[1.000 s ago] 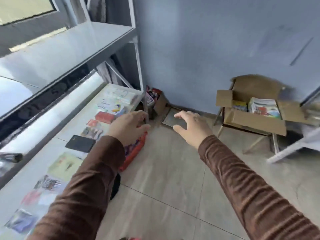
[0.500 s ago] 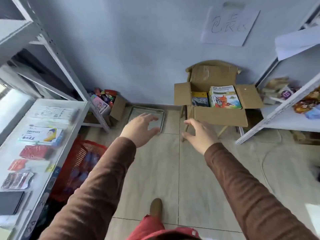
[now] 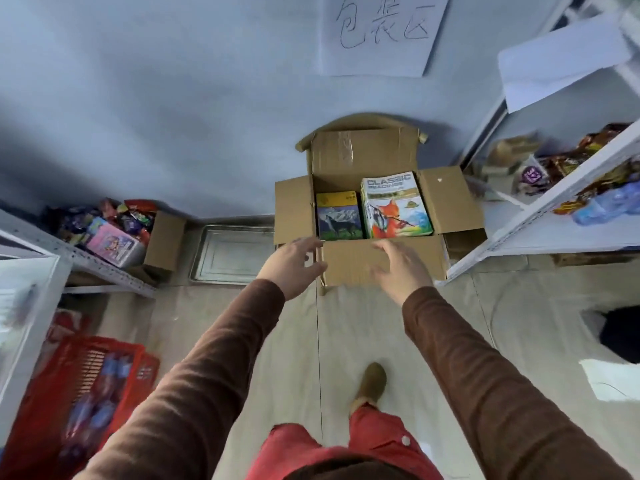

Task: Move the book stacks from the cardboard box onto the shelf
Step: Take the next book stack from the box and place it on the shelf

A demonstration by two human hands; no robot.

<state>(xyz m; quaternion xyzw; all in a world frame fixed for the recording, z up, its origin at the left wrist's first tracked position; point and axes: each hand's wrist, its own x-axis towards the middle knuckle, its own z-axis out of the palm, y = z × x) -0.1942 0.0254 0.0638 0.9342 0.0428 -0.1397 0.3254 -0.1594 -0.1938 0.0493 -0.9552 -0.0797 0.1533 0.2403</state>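
An open cardboard box [image 3: 460, 199] stands on a chair against the blue wall, its flaps spread. Inside lie two book stacks: a low one with a yellow cover and a wolf picture [image 3: 338, 216] on the left, and a taller one with a fox cover [image 3: 396, 206] on the right. My left hand [image 3: 294, 266] reaches toward the box's front left corner, fingers apart and empty. My right hand [image 3: 400, 268] hovers before the front flap, also spread and empty. A white shelf [image 3: 20, 306] shows at the left edge.
A metal tray [image 3: 232, 254] lies on the floor left of the box. A small box of snacks [image 3: 114, 230] sits on a low shelf at left. A red basket [image 3: 76, 393] stands at lower left. Another white rack [image 3: 554, 216] with packets stands at right.
The view has swung from the left shelf to face the box. Both hands have moved forward and now reach the box's front flap.
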